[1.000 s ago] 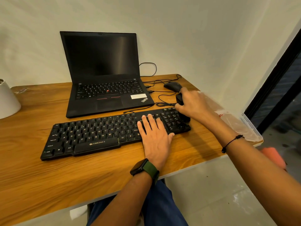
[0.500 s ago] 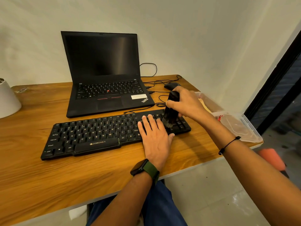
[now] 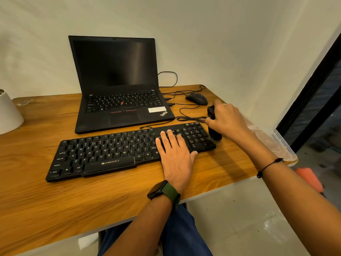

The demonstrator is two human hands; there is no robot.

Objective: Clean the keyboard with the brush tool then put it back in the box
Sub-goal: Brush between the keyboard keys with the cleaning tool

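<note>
A black Zebronics keyboard [image 3: 103, 154] lies across the wooden desk [image 3: 55, 196]. My left hand [image 3: 175, 154] rests flat on its right-hand keys, fingers straight. My right hand [image 3: 227, 120] grips a black brush tool [image 3: 212, 124], held upright with its bristle end down at the keyboard's right edge, beside the number pad. A clear plastic box [image 3: 276, 143] sits at the desk's right end, behind my right forearm.
An open black laptop [image 3: 118, 85] stands behind the keyboard. A black mouse [image 3: 196, 99] and loose cables [image 3: 186, 111] lie to its right. A white pot [image 3: 9, 115] is at the far left. An orange object [image 3: 310, 179] lies on the floor.
My right hand swept the brush left over the number pad, then back right to the keyboard's right edge. The left hand stayed flat on the keys.
</note>
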